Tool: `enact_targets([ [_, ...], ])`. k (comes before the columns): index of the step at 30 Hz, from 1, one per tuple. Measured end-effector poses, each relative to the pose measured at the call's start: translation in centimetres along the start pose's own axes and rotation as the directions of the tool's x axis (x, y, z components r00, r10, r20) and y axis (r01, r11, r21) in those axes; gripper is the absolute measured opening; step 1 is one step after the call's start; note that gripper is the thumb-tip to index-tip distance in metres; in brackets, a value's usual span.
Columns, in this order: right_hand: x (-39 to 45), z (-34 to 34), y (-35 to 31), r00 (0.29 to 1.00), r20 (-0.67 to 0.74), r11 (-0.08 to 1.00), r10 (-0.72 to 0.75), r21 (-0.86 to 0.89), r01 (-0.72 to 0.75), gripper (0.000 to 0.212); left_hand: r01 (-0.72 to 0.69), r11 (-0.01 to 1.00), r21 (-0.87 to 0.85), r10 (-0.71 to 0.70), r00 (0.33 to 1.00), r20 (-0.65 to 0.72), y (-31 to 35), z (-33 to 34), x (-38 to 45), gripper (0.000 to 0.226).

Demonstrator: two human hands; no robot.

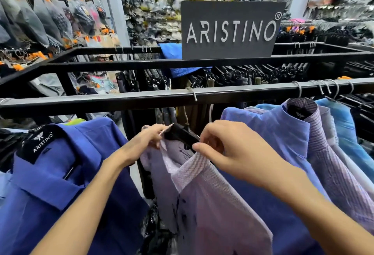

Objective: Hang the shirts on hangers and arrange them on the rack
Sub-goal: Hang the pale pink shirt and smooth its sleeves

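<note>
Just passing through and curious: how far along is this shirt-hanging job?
Done: several shirts, like the purple striped shirt, already hang on the rail. In hand: both the left hand and right hand adjust the pale pink shirt collar on its black hanger. Left: the dark blue shirt may still need placing.

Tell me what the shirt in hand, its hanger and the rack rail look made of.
Pale lilac shirt: woven cloth, probably cotton, matte with a fine check. Black hanger: looks like smooth plastic, though mostly hidden. Rack rail: metal, likely painted, with a dull sheen along its top face.
</note>
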State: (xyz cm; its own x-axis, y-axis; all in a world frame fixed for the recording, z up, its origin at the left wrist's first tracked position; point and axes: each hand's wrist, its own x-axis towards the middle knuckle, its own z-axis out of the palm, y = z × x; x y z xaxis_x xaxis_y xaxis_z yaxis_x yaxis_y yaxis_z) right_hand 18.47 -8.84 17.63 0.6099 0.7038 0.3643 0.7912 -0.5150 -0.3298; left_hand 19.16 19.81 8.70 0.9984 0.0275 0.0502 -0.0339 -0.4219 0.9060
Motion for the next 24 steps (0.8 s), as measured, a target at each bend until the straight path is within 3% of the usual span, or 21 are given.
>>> enact_targets([
  [3, -1.4, 0.9, -1.9, 0.999, 0.011, 0.989, 0.045, -0.141, -0.043, 0.016, -0.052, 0.998, 0.034, 0.051, 0.998, 0.022, -1.4, -0.7, -0.2, 0.042],
  [6, -2.2, 2.5, -3.8, 0.996, 0.031, 0.99, 0.087, -0.111, -0.083, 0.025, -0.118, 0.955, 0.274, 0.149, 0.984, -0.094, -3.9, -1.5, -0.2, 0.025],
  [8, -2.4, 4.1, -4.5, 0.993, 0.06, 0.994, 0.099, -0.057, -0.095, 0.033, -0.048, 0.936, 0.349, 0.134, 0.965, -0.225, -6.2, -2.0, -0.3, 0.024],
  [10, -2.3, 6.3, -5.0, 0.991, 0.089, 0.995, 0.103, -0.005, -0.103, 0.037, 0.105, 0.942, 0.32, -0.003, 0.953, -0.304, -8.4, -2.4, -0.6, 0.024],
  [12, -1.7, 8.7, -5.3, 0.99, 0.096, 0.989, 0.104, 0.092, -0.113, 0.044, 0.233, 0.898, 0.373, -0.123, 0.947, -0.297, -10.2, -2.3, -1.2, 0.016],
  [14, -0.7, 11.1, -5.0, 0.986, 0.105, 0.972, 0.127, 0.186, -0.145, 0.042, 0.274, 0.869, 0.411, -0.157, 0.942, -0.296, -11.4, -1.6, -2.1, 0.03],
  [18, 1.1, 16.6, -3.8, 0.978, 0.131, 0.952, 0.165, 0.238, -0.192, 0.027, 0.299, 0.884, 0.358, -0.185, 0.929, -0.32, -11.8, 0.2, -4.6, 0.038],
  [24, 1.3, 24.1, -1.8, 0.941, 0.275, 0.941, 0.197, 0.215, -0.26, 0.025, 0.244, 0.885, 0.397, -0.146, 0.954, -0.261, -12.0, 2.4, -8.3, 0.033],
])
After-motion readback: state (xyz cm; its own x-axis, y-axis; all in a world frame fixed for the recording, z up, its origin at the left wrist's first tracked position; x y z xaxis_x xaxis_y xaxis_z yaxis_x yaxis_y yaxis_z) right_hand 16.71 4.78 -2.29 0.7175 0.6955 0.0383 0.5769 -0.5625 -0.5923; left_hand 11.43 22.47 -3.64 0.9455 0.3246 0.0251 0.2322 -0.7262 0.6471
